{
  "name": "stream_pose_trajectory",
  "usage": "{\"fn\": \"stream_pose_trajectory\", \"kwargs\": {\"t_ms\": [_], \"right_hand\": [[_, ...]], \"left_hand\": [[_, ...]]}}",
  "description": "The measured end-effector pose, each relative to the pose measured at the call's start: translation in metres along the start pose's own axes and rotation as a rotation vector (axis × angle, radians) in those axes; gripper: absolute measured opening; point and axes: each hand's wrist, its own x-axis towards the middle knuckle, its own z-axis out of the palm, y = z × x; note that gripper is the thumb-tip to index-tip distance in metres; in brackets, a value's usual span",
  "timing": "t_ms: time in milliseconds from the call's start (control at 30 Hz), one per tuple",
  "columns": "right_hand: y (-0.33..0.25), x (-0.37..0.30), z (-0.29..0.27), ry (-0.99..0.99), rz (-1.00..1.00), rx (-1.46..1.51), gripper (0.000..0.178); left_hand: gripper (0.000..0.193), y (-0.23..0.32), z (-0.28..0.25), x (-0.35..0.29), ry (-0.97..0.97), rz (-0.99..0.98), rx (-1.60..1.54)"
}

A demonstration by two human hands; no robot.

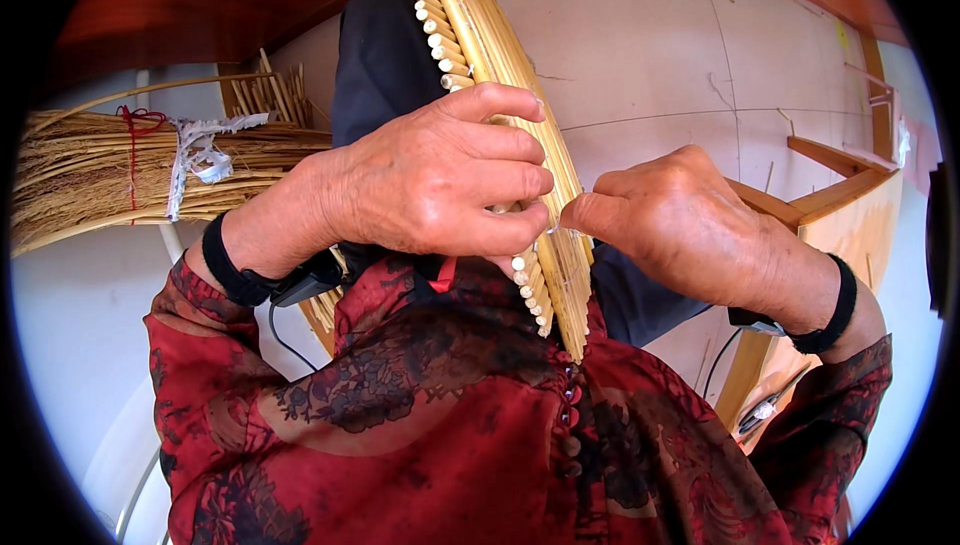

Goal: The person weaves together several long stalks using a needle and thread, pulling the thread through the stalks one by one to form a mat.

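Left hand [440, 180] grips a long panel of pale stalks [568, 275] from its left side, fingers curled over the top, as I watch from my end. Just across from it, the right hand [685, 215] is clenched at the panel's right edge, thumb pressed against the folded fingers; a faint glint by its thumb tip may be a thin strand, but I cannot be sure. The panel slants from beyond the knees down to the buttons of the red-and-black shirt [430, 425], round cut ends lining its left edge. I judge much of the joining done, since the stalks lie packed in order above and below the hands; what remains seems to be securing them at the grip, though the far end runs out of view, so I cannot call it finished. Past the dark trousers [385, 55] lie the pale floor [640, 55] and, off to the left, a bundle of brushy stems [90, 170] with a red tie [133, 160]; a wooden frame [830, 195] stands off to the right.
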Motion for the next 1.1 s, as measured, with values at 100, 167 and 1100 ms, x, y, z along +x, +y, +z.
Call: {"fn": "stream_pose_trajectory", "kwargs": {"t_ms": [100,167,1100], "right_hand": [[-0.001,0.0,0.002,0.004,0.009,-0.004,0.014],[-0.002,0.001,0.003,0.009,0.02,-0.006,0.015],[-0.04,-0.071,0.07,0.734,0.504,0.481,0.027]], "left_hand": [[0.021,-0.001,0.002,-0.001,0.004,0.004,0.012],[0.023,-0.001,0.001,-0.001,-0.002,0.006,0.017],[0.044,-0.041,0.009,0.063,0.024,-0.027,0.024]]}}
